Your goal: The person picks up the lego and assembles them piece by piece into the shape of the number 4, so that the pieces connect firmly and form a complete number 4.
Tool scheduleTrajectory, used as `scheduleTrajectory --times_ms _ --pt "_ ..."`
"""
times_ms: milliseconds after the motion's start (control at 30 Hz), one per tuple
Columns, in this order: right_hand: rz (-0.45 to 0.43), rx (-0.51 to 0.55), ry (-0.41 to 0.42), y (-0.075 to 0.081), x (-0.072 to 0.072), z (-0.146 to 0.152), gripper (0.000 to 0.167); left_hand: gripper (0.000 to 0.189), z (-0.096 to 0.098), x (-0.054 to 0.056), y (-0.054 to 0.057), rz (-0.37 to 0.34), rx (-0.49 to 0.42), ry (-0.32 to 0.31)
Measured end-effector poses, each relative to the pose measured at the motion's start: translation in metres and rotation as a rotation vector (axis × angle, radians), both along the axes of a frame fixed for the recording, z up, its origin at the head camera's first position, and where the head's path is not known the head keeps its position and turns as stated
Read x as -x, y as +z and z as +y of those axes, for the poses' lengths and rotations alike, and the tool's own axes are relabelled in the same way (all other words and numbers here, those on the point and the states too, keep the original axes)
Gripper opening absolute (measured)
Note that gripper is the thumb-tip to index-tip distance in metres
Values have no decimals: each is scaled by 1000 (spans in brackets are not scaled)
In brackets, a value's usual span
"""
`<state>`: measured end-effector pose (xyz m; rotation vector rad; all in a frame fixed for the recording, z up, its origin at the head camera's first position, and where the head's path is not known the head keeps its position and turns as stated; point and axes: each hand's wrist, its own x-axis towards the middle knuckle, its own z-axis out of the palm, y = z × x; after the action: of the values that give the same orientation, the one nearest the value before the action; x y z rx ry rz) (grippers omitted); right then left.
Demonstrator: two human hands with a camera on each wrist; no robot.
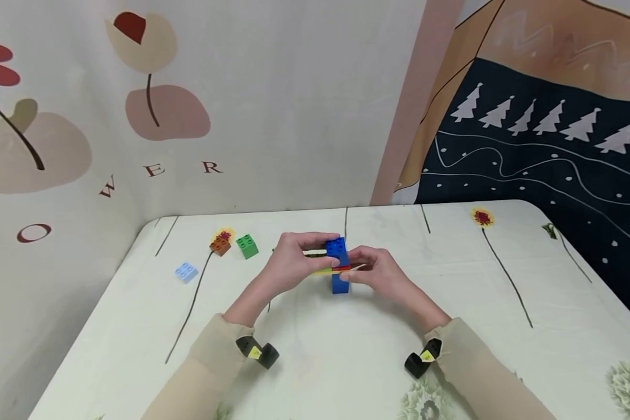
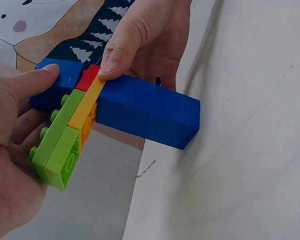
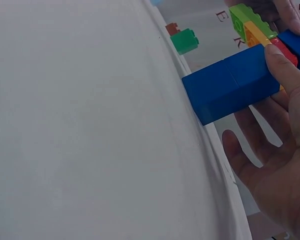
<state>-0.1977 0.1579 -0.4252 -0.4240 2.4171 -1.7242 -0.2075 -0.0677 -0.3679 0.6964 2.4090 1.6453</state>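
Note:
A stack of toy building bricks stands between the two hands at the table's middle. Two blue bricks (image 2: pixel 147 112) form its lower column. Above them lie a thin orange-yellow brick (image 2: pixel 85 112) and a red brick (image 2: pixel 88 77), topped by another blue brick (image 1: pixel 337 248). Lime green bricks (image 2: pixel 57 132) jut out toward the left palm. My left hand (image 1: pixel 294 262) grips the top blue brick between thumb and fingers. With its thumb at the seam by the orange-yellow brick, my right hand (image 1: pixel 380 271) pinches the stack from the other side, its lower fingers spread.
Loose on the left of the table (image 1: pixel 304 361) lie a light blue brick (image 1: pixel 186 272), an orange-brown brick (image 1: pixel 220 245) and a green brick (image 1: pixel 247 246). Behind the table's far edge hangs a printed curtain (image 1: pixel 294 116).

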Motion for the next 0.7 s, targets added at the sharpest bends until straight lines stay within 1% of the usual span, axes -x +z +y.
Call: scheduleTrajectory --times_ms 100,233,433,500,600,700 --pt "5 -1 0 0 0 -1 30 43 0 -1 -2 13 -8 13" --pt "10 -8 4 0 1 0 30 43 2 -3 -3 25 -14 14" --pt "5 -34 8 0 1 5 31 45 6 -5 -6 70 27 28" --pt "11 -42 8 1 1 6 32 46 7 -5 -7 108 47 27" --pt "19 -39 8 2 1 5 32 46 6 -5 -7 199 74 14" --pt "29 -19 15 2 2 2 31 45 5 -4 -6 286 86 -13"
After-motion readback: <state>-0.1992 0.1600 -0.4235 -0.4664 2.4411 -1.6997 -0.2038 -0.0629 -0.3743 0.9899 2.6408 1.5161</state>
